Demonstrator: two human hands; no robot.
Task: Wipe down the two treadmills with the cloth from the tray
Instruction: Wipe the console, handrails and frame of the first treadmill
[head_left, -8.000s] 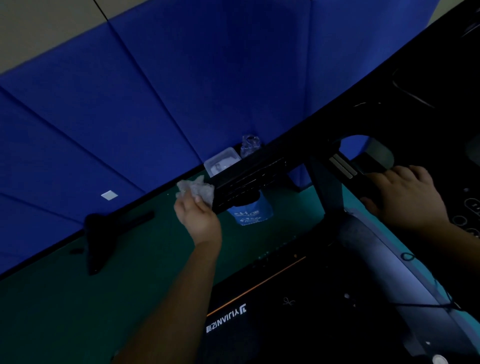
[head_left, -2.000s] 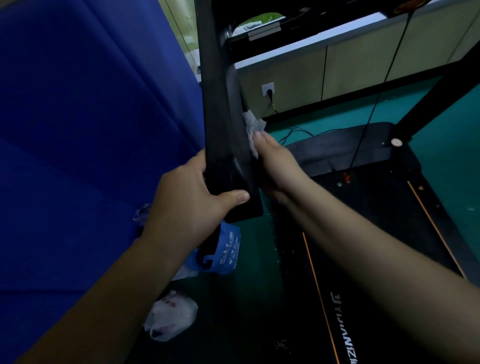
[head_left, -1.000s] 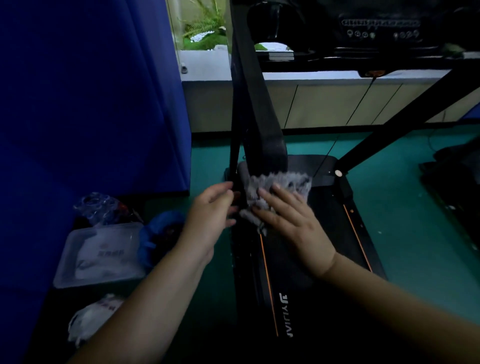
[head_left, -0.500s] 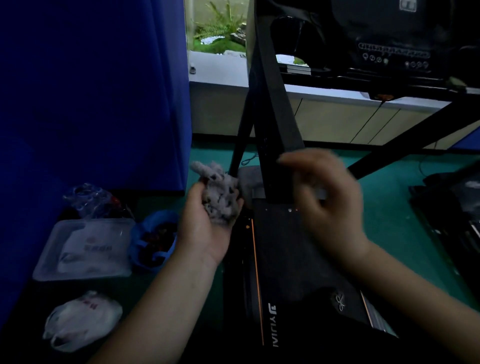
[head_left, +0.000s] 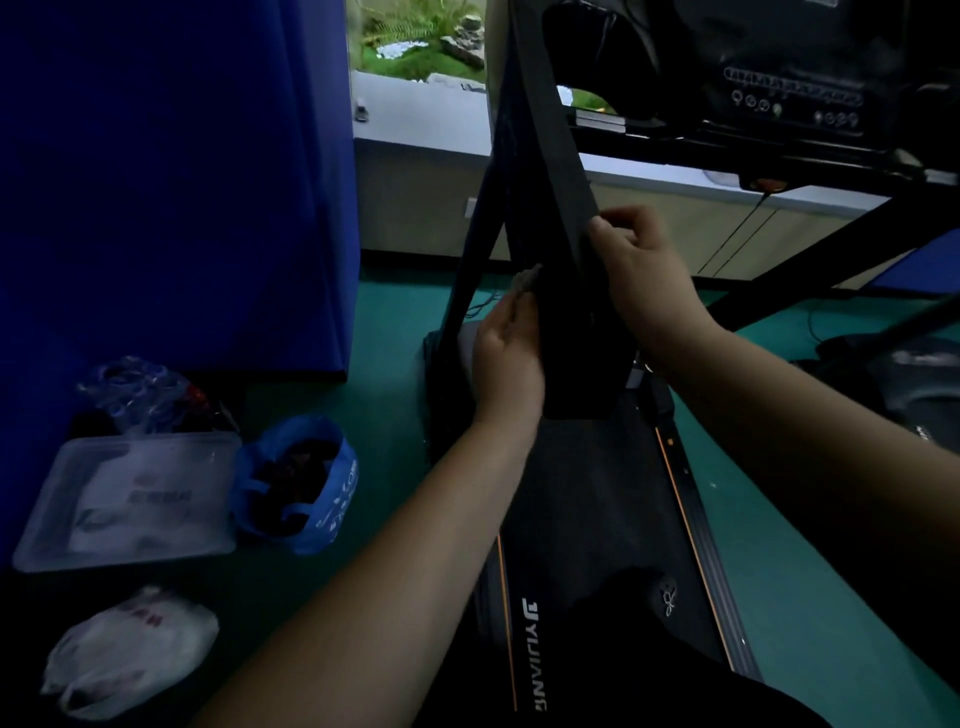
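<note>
Left hand (head_left: 506, 364) grips the cloth (head_left: 528, 276) and presses it to the left face of the treadmill's slanted post (head_left: 556, 208). Right hand (head_left: 641, 280) steadies the post from the right, fingers curled round its edge. Tray (head_left: 47, 519) sits on the floor, well to the left. Judgement: mid-wipe on this frame. The belt deck (head_left: 587, 509) looks unfinished, and the second treadmill (head_left: 914, 374), far right, is likely still to do.

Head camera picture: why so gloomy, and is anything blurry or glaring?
Head view: dim room, brightest at the window; the black treadmill upright loses detail in shadow; no glare; the left hand holding the cloth and the right hand gripping the upright look sharp.
</note>
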